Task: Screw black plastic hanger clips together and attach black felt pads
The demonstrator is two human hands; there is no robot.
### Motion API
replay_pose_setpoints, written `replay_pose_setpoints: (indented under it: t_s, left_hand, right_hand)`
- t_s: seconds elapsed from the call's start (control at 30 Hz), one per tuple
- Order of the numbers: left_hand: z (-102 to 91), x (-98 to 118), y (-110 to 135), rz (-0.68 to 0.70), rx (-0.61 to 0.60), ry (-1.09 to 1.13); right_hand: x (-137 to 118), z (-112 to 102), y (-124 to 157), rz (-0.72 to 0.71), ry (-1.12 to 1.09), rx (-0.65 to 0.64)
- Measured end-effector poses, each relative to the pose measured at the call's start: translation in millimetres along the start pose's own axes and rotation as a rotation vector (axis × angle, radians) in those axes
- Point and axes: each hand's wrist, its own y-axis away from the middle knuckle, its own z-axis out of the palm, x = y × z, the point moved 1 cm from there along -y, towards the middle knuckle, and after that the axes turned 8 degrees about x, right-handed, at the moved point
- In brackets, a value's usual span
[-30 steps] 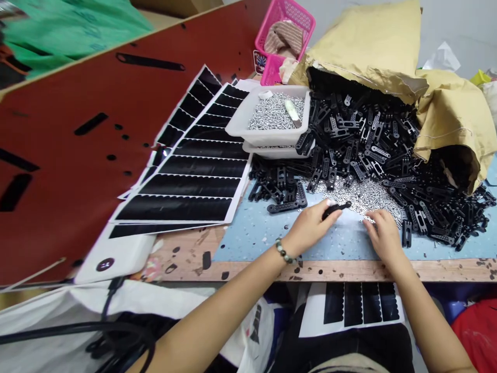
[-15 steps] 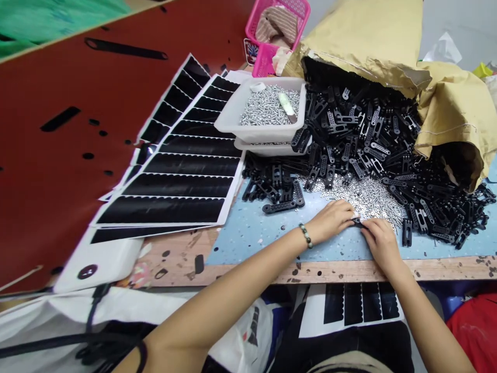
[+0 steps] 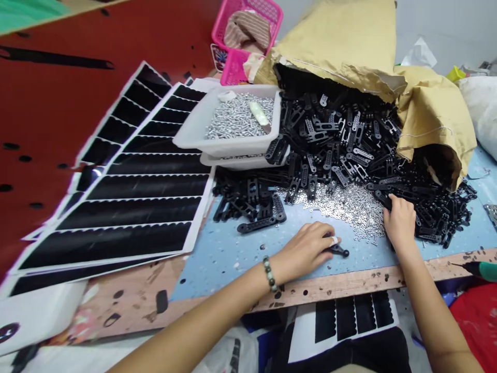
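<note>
Black plastic link, low over the blue mat and pinched near one end by the left hand. The right hand rests at the edge of the link pile; whether it grips anything cannot be told. The link is probably light, stiff and slightly slick, best held by its long sides. Open room lies between the left hand and the loose screws; the front edge of the bench runs near.

A striped cloth lies in a pink plastic basket; a red panel occupies the upper left.
</note>
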Motion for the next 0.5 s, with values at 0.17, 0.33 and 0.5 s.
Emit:
replay_pose_setpoints:
  t_s: [0.17, 0.33, 0.5]
  left_hand:
    - [-16.1, 15.9, -43.6, -0.011, 0.183, 0.042]
    - [-8.2, 2.8, -97.8, -0.217, -0.001, 0.139]
    - [-4.9, -9.4, -98.3, -0.303, -0.158, 0.553]
  right_hand:
    - [-6.5, 3.0, -8.3, -0.16, -0.13, -0.051]
    - [-20.6, -6.1, -11.1, -0.42, -0.583, -0.151]
    - [-32.5, -18.5, -20.8, -0.494, -0.841, -0.284]
